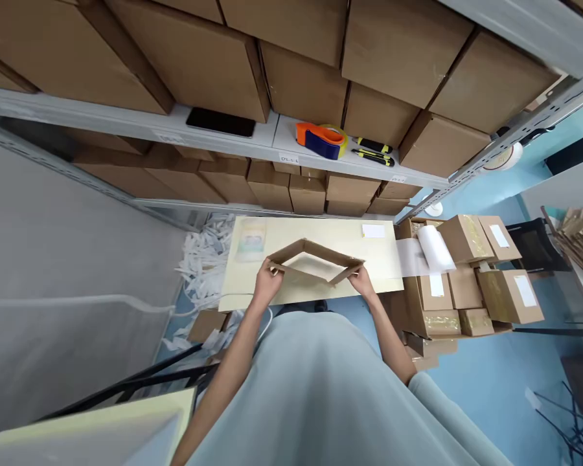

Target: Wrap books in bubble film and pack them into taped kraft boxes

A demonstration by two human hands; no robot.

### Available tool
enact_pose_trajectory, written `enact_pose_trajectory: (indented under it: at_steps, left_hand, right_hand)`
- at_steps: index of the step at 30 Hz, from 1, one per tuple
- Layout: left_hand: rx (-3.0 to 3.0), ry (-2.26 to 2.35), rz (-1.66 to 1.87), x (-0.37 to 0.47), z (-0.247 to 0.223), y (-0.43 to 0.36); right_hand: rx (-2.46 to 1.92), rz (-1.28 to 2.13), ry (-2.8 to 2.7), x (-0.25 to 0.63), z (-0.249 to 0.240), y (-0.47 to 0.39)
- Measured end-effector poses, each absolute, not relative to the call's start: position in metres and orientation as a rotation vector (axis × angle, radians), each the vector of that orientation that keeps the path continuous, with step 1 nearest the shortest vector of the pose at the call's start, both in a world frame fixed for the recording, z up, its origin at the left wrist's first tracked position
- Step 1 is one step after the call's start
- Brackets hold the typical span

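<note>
Both of my hands hold a brown cardboard box, partly unfolded into a slanted frame with its middle open, so the pale table shows through. My left hand is closed on the box's left corner. At its right corner, my right hand pinches the cardboard. The box is held above the near half of the table. A small white label lies on the table at the back right, and a clear plastic bag or sheet with faint colours lies at the back left.
Above the table, a grey shelf carries cardboard boxes, a black phone, an orange-and-blue tape dispenser and yellow-black cutters. Right of the table stand stacked cartons and a white roll. Shredded paper heaps at left.
</note>
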State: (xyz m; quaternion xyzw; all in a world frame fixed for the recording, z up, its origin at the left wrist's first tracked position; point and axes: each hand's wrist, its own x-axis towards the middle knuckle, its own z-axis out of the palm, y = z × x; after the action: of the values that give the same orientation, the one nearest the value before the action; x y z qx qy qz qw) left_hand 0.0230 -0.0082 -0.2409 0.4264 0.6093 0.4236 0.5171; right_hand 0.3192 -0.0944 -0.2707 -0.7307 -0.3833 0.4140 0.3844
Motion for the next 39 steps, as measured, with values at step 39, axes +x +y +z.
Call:
enact_pose_trajectory:
  at_steps: [39]
  left_hand:
    - [1.699, 1.645, 0.679, 0.026, -0.220, -0.024]
  right_hand:
    - [-2.296, 0.632, -1.648, 0.271, -0.210, -0.062]
